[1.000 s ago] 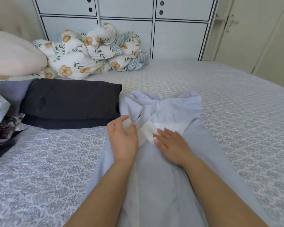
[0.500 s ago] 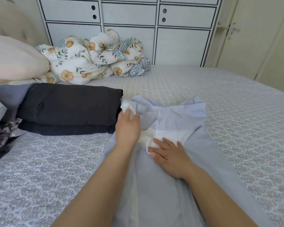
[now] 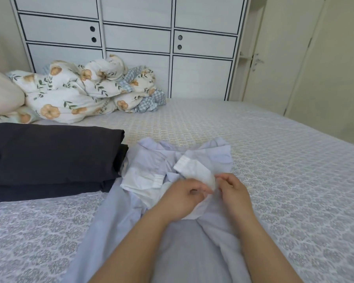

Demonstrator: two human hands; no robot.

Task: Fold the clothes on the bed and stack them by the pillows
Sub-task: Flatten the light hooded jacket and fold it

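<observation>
A pale blue pair of trousers [image 3: 131, 227] lies lengthwise on the bed, waist end away from me, with its white pocket linings turned out. My left hand [image 3: 182, 197] and my right hand [image 3: 233, 193] meet at the waist, both pinching the right white pocket lining [image 3: 194, 170]. The other white lining [image 3: 141, 178] lies flat to the left. A stack of folded dark clothes [image 3: 49, 156] sits just left of the trousers. A pink pillow [image 3: 2, 94] shows at the far left edge.
A crumpled floral duvet [image 3: 80, 92] lies at the head of the bed against a white panelled wardrobe [image 3: 135, 37]. The grey patterned bedspread [image 3: 284, 170] stretches to the right. Cream doors [image 3: 294, 58] stand at the right.
My left hand has moved from the left side of the waist to the right pocket lining. My right hand has lifted off the cloth and closed on the same lining. The view has tilted down.
</observation>
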